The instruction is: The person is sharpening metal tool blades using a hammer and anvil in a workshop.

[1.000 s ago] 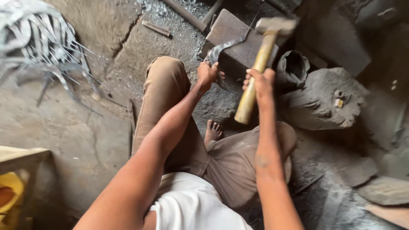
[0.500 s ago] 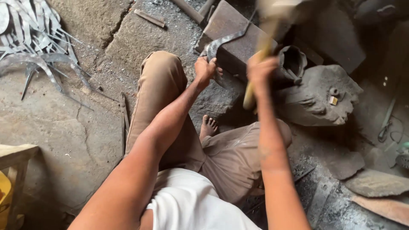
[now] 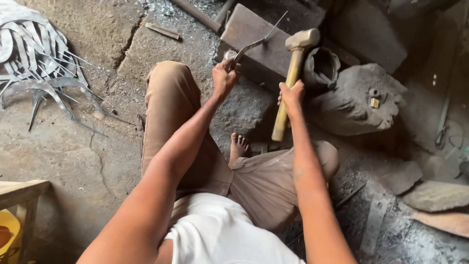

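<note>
I sit on the ground with my knees bent. My left hand [image 3: 223, 74] grips the near end of a curved grey metal blade [image 3: 254, 45], whose thin pointed tang reaches out over a rusty brown iron block [image 3: 254, 36]. My right hand [image 3: 291, 95] is closed around the wooden handle of a hammer [image 3: 292, 73]. Its pale head is raised just right of the blade's tip, above the block's right edge.
A heap of finished curved blades [image 3: 29, 54] lies at the far left on cracked ground. A lumpy stone block [image 3: 359, 100] and a dark metal cup [image 3: 321, 66] stand right of the iron block. Flat stones [image 3: 435, 195] lie at right; a wooden stool [image 3: 19, 188] sits at lower left.
The hammer blurred upward half a second ago and now hangs lower, over the block's right edge. My left hand still holds the blade on the block. The view has shifted slightly.
</note>
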